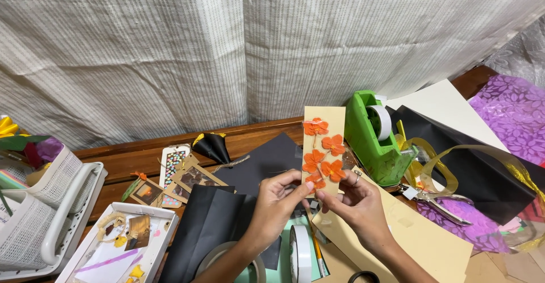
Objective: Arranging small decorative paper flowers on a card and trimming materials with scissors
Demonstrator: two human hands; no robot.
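Both my hands hold up a tall tan card [324, 147] with several orange paper flowers stuck down its middle. My left hand [276, 203] pinches the card's lower left edge between thumb and fingers. The fingers of my right hand [356, 202], a ring on one of them, grip the lower right edge. The card stands upright over a black paper sheet [267, 161] on the wooden table [142, 155]. Just to the card's right sits a green tape dispenser [374, 138].
A white basket [45, 215] and a white tray of small bits [122, 243] stand at left. Decorated tags [176, 175], tape rolls [301, 254], tan card sheets [420, 237], gold ribbon [454, 164], a metal hole punch [443, 203] and purple wrap [514, 112] lie around. A curtain [255, 39] hangs behind.
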